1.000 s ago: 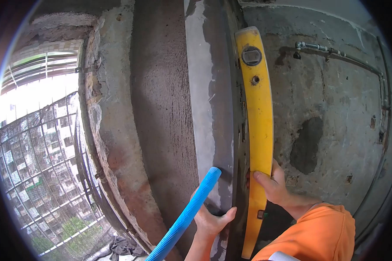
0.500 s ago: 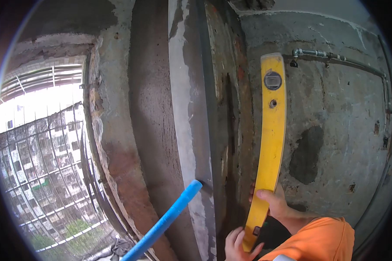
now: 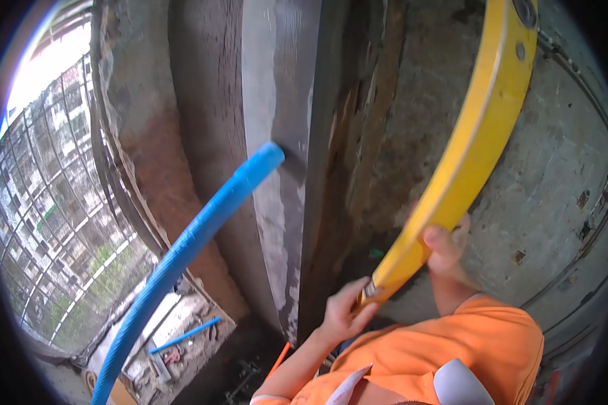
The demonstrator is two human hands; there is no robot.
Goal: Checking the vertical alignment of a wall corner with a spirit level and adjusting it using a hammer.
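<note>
A long yellow spirit level [image 3: 476, 145] slants up and to the right in front of me, its upper end cut off by the picture's top edge. My right hand [image 3: 446, 248] is wrapped round its lower part, with the thumb showing on the near side. Lower down, my left hand [image 3: 348, 309] grips the level's bottom end. A plastered column [image 3: 277, 88] stands to the left of the level, with patches of lighter and darker grey. The level appears apart from it.
A thick blue tube [image 3: 189, 236] rises from the lower left across the column. At left is a barred window [image 3: 54, 223]. Its ledge holds rubble, a thin blue rod [image 3: 186, 335] and a trowel-like tool [image 3: 159, 369]. A rough wall [image 3: 554, 196] with a pipe stands at right.
The level has tipped from nearly upright to leaning right, and looks closer. Both hands keep hold of it. My view has turned downward, bringing the ledge and more of my orange shirt into sight.
</note>
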